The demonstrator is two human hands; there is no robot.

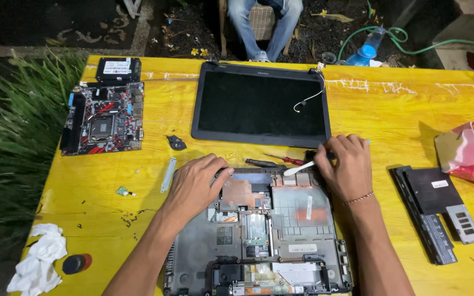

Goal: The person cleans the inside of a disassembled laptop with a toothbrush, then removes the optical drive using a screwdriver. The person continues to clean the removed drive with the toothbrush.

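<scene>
An opened grey laptop base [204, 252] lies upside down on the yellow table [401, 109], its inner boards and bays exposed. My left hand [196, 183] rests palm down on its upper left corner, fingers curled at the hinge edge. My right hand [346, 161] sits at the upper right corner and grips a white plastic pry tool [298, 169] whose tip points left along the base's top edge. A detached laptop screen [260, 104] lies flat just beyond both hands, with a loose cable [309, 98] trailing over it.
Two screwdrivers [275, 161] lie between screen and base. A red-and-black motherboard [102, 118] and a drive [118, 68] sit far left. A battery and cover plates [432, 208] and a red bag [470, 153] lie right. White rags [39, 257] sit front left. A seated person's legs [264, 27] are behind the table.
</scene>
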